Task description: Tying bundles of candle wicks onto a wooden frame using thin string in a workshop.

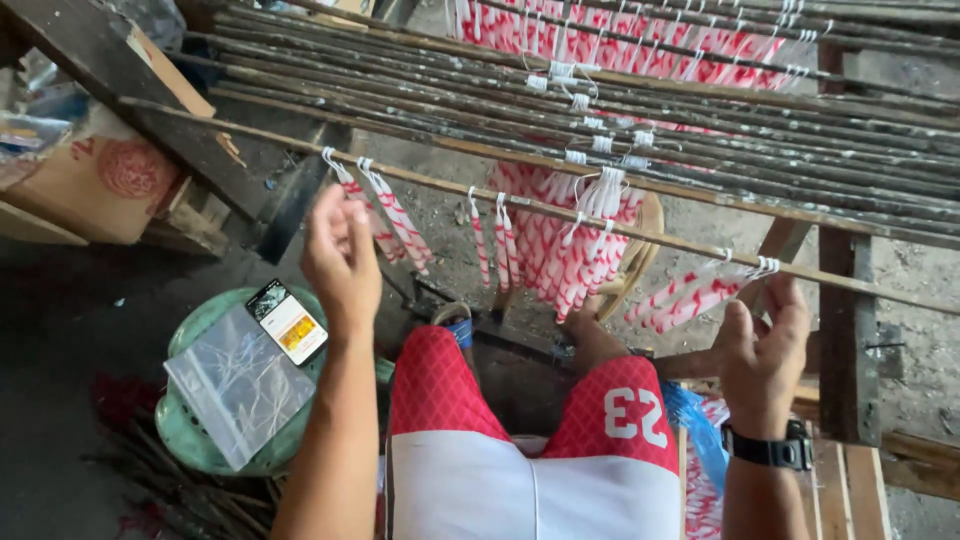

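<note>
My left hand [342, 258] is raised to the nearest wooden rod [670, 240], fingers pinching at a pair of red-and-white spiral candles [396, 220] that hang from it by white strings. My right hand [762, 352], with a black watch on the wrist, is lifted under the same rod, fingers apart, just below another bunch of red-and-white candles [690, 300] hanging at an angle. A dense cluster of candles [565, 250] hangs midway between my hands. Further rods [700, 110] lie side by side behind, with more candles beyond them.
A green plastic stool [195, 440] at my left knee carries a clear zip bag [238, 385] and a phone [287, 321]. A cardboard box [95, 185] stands far left. Wooden frame posts [848, 340] rise on the right. My red-and-white shorts [530, 440] fill the lower centre.
</note>
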